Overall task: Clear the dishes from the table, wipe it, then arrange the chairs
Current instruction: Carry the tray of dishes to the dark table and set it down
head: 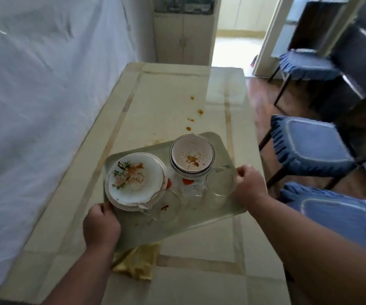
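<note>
Glass tumblers (pixel 220 186), a stack of floral plates (pixel 134 180) and nested bowls (pixel 192 157) crowd the pale green tray (pixel 199 219), which seems lifted just above the table (pixel 171 102). The left hand (pixel 101 225) and right hand (pixel 249 186) each clench an opposite tray edge. Carry it level and slowly, since the tumblers would likely slide; the yellow cloth (pixel 137 263) and orange spills (pixel 200 112) wait beneath.

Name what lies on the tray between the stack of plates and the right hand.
In the head view, two clear glasses stand on the tray between the plates and the right hand.
</note>
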Tool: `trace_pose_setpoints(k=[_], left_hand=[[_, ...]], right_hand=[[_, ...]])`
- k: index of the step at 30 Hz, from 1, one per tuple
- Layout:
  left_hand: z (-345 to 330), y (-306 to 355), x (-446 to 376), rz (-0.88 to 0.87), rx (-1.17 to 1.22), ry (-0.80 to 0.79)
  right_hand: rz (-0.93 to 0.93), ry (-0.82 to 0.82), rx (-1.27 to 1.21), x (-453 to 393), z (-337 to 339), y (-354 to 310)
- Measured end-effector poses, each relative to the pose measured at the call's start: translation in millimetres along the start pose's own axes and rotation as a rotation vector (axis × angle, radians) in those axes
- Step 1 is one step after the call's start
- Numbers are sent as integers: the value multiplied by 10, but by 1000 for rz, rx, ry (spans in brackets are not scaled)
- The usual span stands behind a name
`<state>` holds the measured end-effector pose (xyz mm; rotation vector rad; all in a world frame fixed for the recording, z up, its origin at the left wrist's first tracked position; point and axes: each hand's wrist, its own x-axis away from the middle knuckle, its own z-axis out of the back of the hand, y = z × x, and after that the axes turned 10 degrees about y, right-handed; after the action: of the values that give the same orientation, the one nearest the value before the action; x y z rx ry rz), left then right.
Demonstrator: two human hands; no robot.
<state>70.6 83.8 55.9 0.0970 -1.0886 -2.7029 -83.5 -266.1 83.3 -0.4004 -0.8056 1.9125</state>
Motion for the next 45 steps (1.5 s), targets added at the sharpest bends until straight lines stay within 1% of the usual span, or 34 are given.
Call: trace_pose_setpoints(k=[4,8,12,17,20,23,29,33,38,41,45], left_hand=[[-341,577,338,-180,29,-143],[-653,1111,856,-314,2,-274],[-946,1536,1528,-434,-1,-370],[-1204,1878,2538,-581,7,-475],[-1296,1999,3237,-637,-2,-574],[-1383,2046,3866,-702,-37,-642],[-1568,2024,5277,-767,-30,-764],[-1614,2027,5981,-827,-38,-803],[-1645,2072,6875,-911,-80,-899],[-1666,2161,7258,-938,-103,-930],[-1777,2336,7843,-1027,-115,-971]], right_hand=[[-120,182,-68,27,698,593],[-268,303,-66,167,1392,1202],[-374,413,-95,468,2052,1873],[-522,537,-98,991,2801,2721],[-600,605,-93,1392,3266,3189],[-629,675,-97,1803,3663,3604],[-724,824,-135,2695,4471,4433],[-808,872,-210,3123,4847,4844],[-914,959,-209,3678,5309,5312],[-945,1002,-212,3910,5437,5489],[-1047,1071,-193,4166,5584,5823]])
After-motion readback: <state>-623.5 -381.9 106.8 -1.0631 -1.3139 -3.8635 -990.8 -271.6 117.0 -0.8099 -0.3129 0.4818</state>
